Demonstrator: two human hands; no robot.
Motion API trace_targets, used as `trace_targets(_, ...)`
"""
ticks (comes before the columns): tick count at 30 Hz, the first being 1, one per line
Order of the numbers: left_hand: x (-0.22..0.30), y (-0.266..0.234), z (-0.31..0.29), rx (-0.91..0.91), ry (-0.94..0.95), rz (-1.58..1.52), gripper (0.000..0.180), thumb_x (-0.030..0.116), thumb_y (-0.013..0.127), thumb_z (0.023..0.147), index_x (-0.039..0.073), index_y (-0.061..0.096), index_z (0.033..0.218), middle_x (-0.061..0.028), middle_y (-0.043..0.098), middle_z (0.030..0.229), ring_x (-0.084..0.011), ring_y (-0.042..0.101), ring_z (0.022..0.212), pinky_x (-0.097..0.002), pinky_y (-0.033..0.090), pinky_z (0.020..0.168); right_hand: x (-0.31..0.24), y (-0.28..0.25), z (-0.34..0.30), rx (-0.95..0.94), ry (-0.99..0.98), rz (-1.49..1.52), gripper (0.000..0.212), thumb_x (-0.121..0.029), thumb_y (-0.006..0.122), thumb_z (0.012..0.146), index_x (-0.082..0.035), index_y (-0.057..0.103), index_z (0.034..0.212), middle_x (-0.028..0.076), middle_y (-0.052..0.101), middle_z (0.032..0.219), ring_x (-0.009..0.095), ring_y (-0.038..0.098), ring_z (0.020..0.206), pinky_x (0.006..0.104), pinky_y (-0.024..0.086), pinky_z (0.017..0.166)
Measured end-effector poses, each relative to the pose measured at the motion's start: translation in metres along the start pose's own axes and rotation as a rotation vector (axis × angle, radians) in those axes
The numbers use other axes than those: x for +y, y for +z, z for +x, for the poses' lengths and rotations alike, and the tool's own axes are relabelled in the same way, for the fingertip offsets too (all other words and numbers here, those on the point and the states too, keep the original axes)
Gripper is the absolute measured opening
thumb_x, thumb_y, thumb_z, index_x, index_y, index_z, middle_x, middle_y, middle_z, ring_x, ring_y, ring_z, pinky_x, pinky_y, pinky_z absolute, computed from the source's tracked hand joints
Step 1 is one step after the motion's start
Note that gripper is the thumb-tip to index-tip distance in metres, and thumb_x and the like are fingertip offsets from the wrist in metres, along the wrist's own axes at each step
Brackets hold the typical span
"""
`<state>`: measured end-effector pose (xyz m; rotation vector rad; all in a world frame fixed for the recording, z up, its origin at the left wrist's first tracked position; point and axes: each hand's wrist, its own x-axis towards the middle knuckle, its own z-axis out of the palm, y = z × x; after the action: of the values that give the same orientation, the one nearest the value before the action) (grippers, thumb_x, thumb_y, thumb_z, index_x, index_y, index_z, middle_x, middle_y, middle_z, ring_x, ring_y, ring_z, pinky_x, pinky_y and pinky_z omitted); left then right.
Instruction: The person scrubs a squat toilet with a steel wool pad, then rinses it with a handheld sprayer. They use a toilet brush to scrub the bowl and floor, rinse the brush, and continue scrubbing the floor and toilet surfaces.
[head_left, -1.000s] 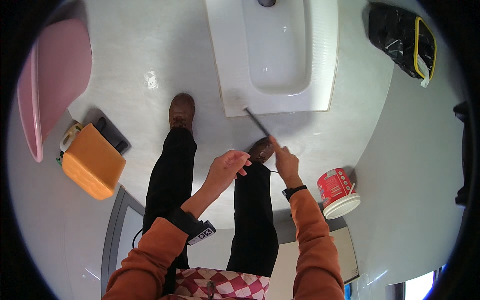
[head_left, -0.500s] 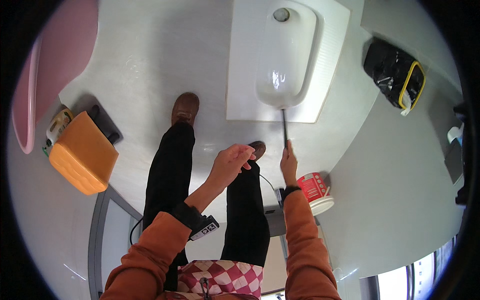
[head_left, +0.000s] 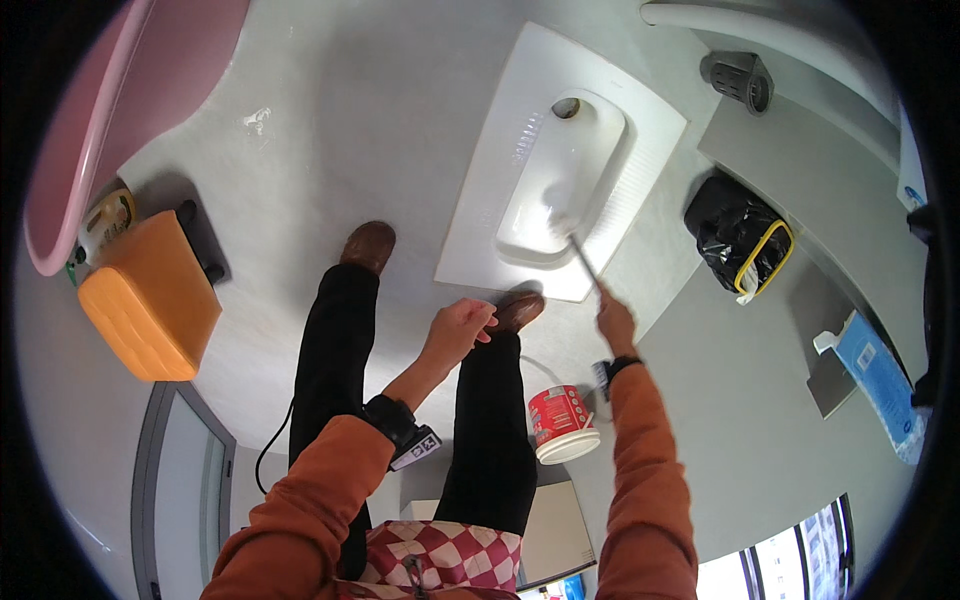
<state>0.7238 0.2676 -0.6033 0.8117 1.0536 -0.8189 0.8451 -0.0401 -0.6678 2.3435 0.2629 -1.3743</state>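
A white squat toilet (head_left: pixel 490 205) is set in the pale floor ahead of me. My right hand (head_left: pixel 615 324) is wrapped round the thin handle of a toilet brush (head_left: pixel 584 258), which slants up and left into the basin. The blurred brush head is at the near end of the basin, over its inner surface. My left hand (head_left: pixel 458 330) hovers above my right shoe, fingers curled in and nothing visible in them. Both wrists carry black straps with small devices.
A red and white bucket (head_left: pixel 562 418) stands near my right forearm. Along the right wall are a black-lined bin (head_left: pixel 735 235), a grey holder (head_left: pixel 738 80) and a blue packet (head_left: pixel 875 370). An orange stool (head_left: pixel 150 310) and a pink tub (head_left: pixel 165 100) are at the left.
The view has shifted, showing more of the right wall. The brush has swung from nearly upright to a slant, its head now showing in the basin. My left hand stays curled.
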Motion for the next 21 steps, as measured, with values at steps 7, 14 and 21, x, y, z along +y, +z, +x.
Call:
trace_targets(7, 0.003, 0.008, 0.0, 0.057, 0.122, -0.131, 0.028, 0.029, 0.049, 0.088, 0.004, 0.057, 0.099, -0.0041, 0.061, 0.088, -0.0089, 0.056, 0.068, -0.0211, 0.04, 0.057, 0.05, -0.075, 0.12, 0.407, -0.076, -0.342, 0.063, -0.011, 0.045, 0.084, -0.036, 0.02, 0.136, 0.01, 0.057, 0.075, 0.025, 0.062, 0.067, 0.0361, 0.051, 0.059)
trace_targets(14, -0.023, 0.027, 0.012, 0.101, 0.044, -0.066, 0.025, 0.026, 0.047, 0.089, 0.006, 0.056, 0.1, -0.0041, 0.061, 0.089, -0.0095, 0.055, 0.071, -0.0215, 0.04, 0.059, 0.073, 0.006, 0.106, 0.286, -0.233, -0.488, 0.059, -0.012, 0.046, 0.082, -0.037, 0.031, 0.133, 0.008, 0.058, 0.069, 0.023, 0.061, 0.061, 0.0366, 0.05, 0.054)
trace_targets(21, -0.04, 0.046, 0.024, 0.086, 0.018, -0.06, 0.025, 0.028, 0.048, 0.089, 0.006, 0.056, 0.099, -0.0042, 0.061, 0.088, -0.0092, 0.055, 0.07, -0.0217, 0.04, 0.058, 0.09, -0.069, 0.175, 0.557, -0.195, -0.375, 0.061, -0.012, 0.044, 0.084, -0.038, 0.022, 0.135, 0.009, 0.058, 0.069, 0.024, 0.059, 0.056, 0.0362, 0.049, 0.047)
